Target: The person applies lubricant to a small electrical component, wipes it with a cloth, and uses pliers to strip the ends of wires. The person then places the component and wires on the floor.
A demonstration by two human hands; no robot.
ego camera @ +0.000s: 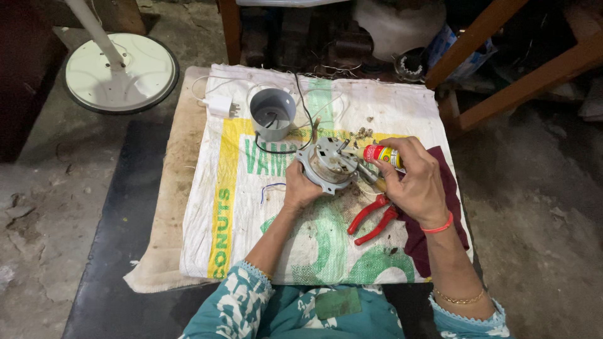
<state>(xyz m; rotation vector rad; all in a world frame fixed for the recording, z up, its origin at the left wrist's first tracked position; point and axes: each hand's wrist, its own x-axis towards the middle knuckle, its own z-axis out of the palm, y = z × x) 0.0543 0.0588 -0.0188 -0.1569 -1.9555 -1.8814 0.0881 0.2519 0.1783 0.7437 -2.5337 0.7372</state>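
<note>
My left hand (300, 188) grips a round grey metal fan motor (328, 164) by its lower left rim, holding it tilted above a white woven sack (239, 207). My right hand (411, 179) is closed around a small red and yellow bottle (382, 154), whose nozzle points at the motor's upper right side near its shaft. A black wire runs from the motor toward a grey plastic motor cover (272, 113).
Red-handled pliers (374, 221) lie on the sack beside a maroon cloth (446, 213). A white plug (221, 105) lies left of the cover. A white fan base (119, 72) stands on the floor at upper left. Wooden furniture legs (502, 81) stand at upper right.
</note>
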